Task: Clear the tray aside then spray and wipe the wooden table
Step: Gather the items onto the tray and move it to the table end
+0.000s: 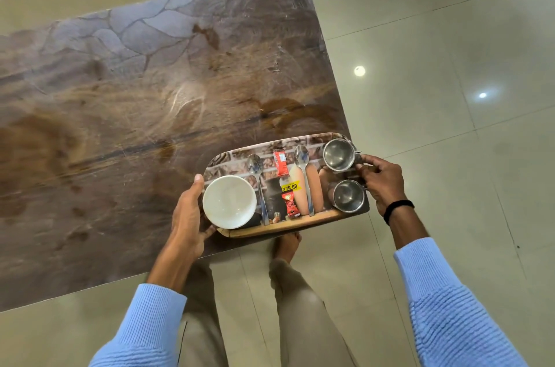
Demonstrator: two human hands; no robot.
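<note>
A printed rectangular tray (271, 230) sits at the near right corner of the brown wooden table (144, 90), partly hanging over the edge. My left hand (189, 216) grips the tray's left end, thumb on top of the rim. My right hand (380, 182) grips the right end with curled fingers. On the tray are a white bowl (229, 201), two steel spoons (256, 183), two red sachets (280, 162) and two steel cups (339, 154). The table top shows brown stains and smears.
Glossy beige floor tiles (435, 141) surround the table on the right and near sides, with ceiling lights reflected in them. My legs and a bare foot (286, 243) are just below the tray, close to the table's near edge.
</note>
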